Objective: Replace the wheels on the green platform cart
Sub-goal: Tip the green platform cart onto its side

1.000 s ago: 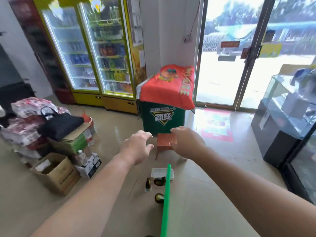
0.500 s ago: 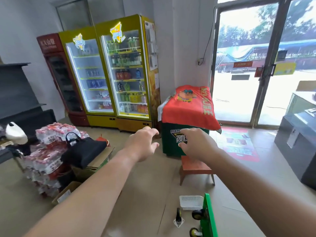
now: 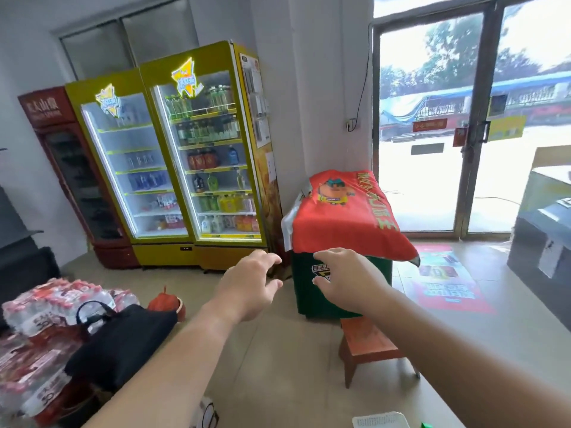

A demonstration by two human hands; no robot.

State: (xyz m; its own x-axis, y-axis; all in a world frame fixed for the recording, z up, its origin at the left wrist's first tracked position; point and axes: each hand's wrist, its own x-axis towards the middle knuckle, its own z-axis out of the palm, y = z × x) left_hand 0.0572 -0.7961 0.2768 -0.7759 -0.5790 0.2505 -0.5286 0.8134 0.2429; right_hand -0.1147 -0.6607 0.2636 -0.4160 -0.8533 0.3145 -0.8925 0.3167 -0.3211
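Both my arms stretch out in front of me at chest height. My left hand (image 3: pixel 247 285) is held in the air with its fingers loosely spread and nothing in it. My right hand (image 3: pixel 343 279) hovers beside it, also empty, with relaxed fingers, in front of the green chest. Of the green platform cart only a tiny green corner (image 3: pixel 425 425) shows at the bottom edge. Its wheels are out of view. A small white basket (image 3: pixel 381 421) lies on the floor next to that corner.
A low red stool (image 3: pixel 367 344) stands on the tiled floor below my right arm. Behind it is a green chest (image 3: pixel 312 298) under a red cloth. Drink fridges (image 3: pixel 197 156) line the back wall. Packs of bottles and a black bag (image 3: pixel 120 338) sit at left. Glass doors are at right.
The view has tilted upward, so the cart and the loose wheels have slid out of the bottom of the frame. Both hands stay raised and empty.
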